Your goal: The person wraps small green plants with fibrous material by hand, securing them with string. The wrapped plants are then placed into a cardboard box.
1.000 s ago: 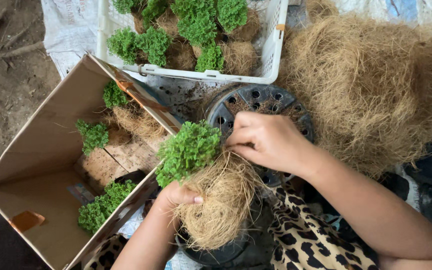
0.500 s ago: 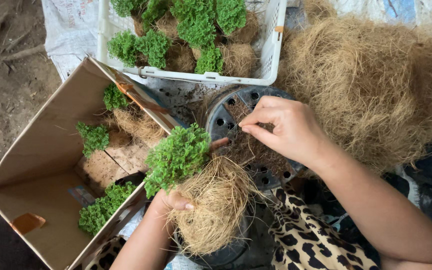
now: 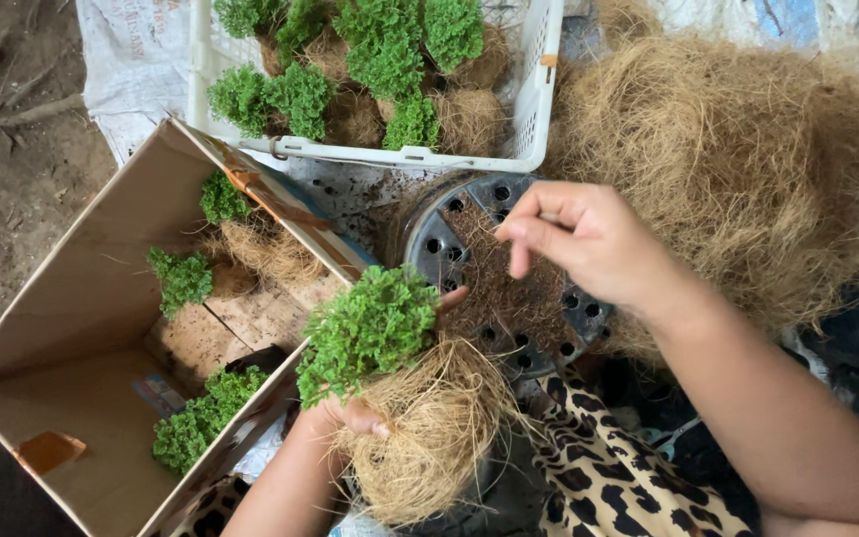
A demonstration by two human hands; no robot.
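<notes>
Green, frilly foliage tops the small plant (image 3: 370, 333) that the left hand (image 3: 350, 416) grips from below, its fingers closed around a root ball wrapped in tan coconut fibre (image 3: 429, 428) — the bundle sits just over the edge of the open cardboard box (image 3: 82, 288) and in front of the person's leopard-print clothing (image 3: 608, 467). The right hand (image 3: 589, 244) hangs above a round dark perforated tray (image 3: 509, 273), fingers loosely curled and pointing down at the brown, crumbly fibre spread on it; it holds nothing that can be seen, and whether the fingertips touch the fibre cannot be told. Inside the box lie three more wrapped plants (image 3: 183, 278), spaced along its floor. Beyond the tray stands a white plastic crate (image 3: 539, 89) packed with further green plants in fibre balls, resting on a white sack (image 3: 131, 70). To the right, a large loose heap of coconut fibre (image 3: 748, 169) spreads — well apart from the held plant but close beside the right forearm.
</notes>
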